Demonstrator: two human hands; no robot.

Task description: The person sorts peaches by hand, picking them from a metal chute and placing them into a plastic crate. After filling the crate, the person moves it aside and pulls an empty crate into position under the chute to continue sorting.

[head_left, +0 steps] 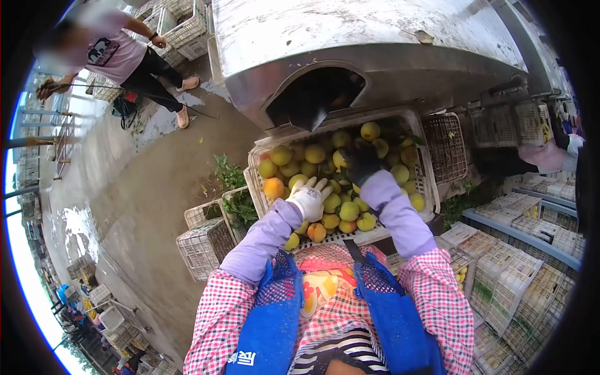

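A white plastic crate (254, 187) in front of me holds many round fruits that look like yellow-green peaches (349, 211), a few blushed orange or red. My left hand (310, 199), in a white glove, rests on the fruit near the crate's front left, its fingers spread. In a dark glove, my right hand (360, 164) reaches among the fruit at the back of the crate, right of centre. Its fingers merge with the shadow, so I cannot see whether it grips a peach. Purple sleeves cover both forearms.
A metal machine (375, 69) with a dark outlet (315, 97) overhangs the crate's far side. Crates (203, 247) stand at left beside leafy clippings (231, 172); stacked crates (500, 275) fill the right. Another person (112, 53) stands on the wet floor (144, 181), upper left.
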